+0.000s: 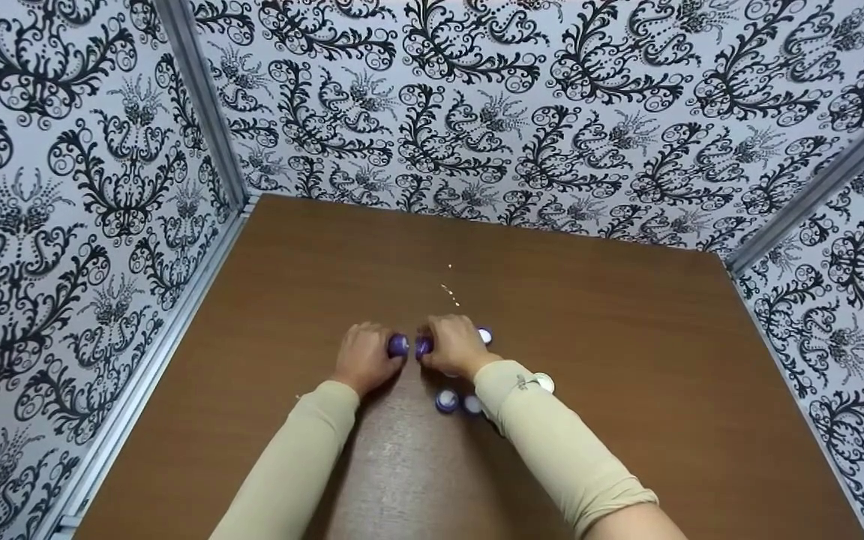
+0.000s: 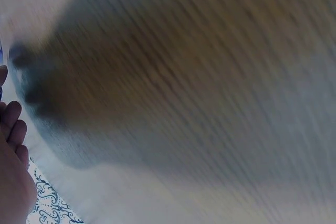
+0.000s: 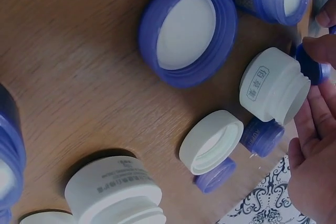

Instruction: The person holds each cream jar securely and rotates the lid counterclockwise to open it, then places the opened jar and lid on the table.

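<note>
My left hand (image 1: 367,355) grips a small purple jar (image 1: 398,345) on its inner side, just above the table. In the left wrist view only part of the left hand (image 2: 13,171) shows at the left edge. My right hand (image 1: 453,346) pinches a short round purple piece (image 1: 423,346) between thumb and fingers, facing the jar across a narrow gap; I cannot tell whether it is a lid or a jar. In the right wrist view this piece (image 3: 313,66) looks dark blue, beside an open white jar (image 3: 270,85) with a printed label.
Near my right hand lie a purple lid (image 3: 186,30) with a white liner, a white lid (image 3: 210,142), another white jar (image 3: 115,192) and several purple jars and lids. Small shiny specks (image 1: 450,292) dot the table (image 1: 589,315). Patterned walls (image 1: 477,112) enclose it.
</note>
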`<state>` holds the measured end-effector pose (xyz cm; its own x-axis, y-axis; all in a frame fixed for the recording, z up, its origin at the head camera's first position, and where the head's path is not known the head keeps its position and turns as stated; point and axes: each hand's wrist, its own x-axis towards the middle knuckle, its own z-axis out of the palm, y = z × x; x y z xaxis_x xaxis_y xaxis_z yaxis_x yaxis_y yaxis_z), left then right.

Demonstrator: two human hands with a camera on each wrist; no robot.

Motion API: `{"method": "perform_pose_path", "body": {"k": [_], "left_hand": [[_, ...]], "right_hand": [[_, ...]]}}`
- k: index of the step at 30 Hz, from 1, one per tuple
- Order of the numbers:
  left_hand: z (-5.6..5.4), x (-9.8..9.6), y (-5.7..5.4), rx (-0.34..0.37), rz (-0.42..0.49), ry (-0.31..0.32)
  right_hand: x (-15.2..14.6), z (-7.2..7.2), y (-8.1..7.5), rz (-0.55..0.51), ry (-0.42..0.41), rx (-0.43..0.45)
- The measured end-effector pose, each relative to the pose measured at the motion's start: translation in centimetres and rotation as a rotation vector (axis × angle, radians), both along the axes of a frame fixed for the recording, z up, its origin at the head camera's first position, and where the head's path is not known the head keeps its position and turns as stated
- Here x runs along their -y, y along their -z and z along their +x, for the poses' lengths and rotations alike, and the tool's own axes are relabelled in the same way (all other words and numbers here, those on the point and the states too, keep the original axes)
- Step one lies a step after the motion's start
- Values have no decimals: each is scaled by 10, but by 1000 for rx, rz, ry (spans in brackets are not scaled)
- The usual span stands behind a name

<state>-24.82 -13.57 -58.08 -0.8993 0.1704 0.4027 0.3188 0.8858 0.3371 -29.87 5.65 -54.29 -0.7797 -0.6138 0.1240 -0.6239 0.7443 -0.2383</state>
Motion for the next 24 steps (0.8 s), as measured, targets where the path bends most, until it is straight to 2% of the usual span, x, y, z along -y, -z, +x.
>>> {"method": "perform_pose_path", "body": {"k": [4, 8, 13, 18, 24], "left_hand": [[0, 0, -1, 10, -5, -2], [1, -1, -2, 27, -6, -4], [2, -1, -2, 14, 14, 4], [2, -1, -2, 12, 8, 2], [3, 0, -3, 22, 15, 9]], "right_hand": [[0, 0, 1, 49, -15, -48], [0, 1, 2, 99, 4, -86], [2, 2, 1, 115, 27, -84], [4, 2, 1, 141, 8, -97], [5, 1, 2, 173, 22, -67]]}}
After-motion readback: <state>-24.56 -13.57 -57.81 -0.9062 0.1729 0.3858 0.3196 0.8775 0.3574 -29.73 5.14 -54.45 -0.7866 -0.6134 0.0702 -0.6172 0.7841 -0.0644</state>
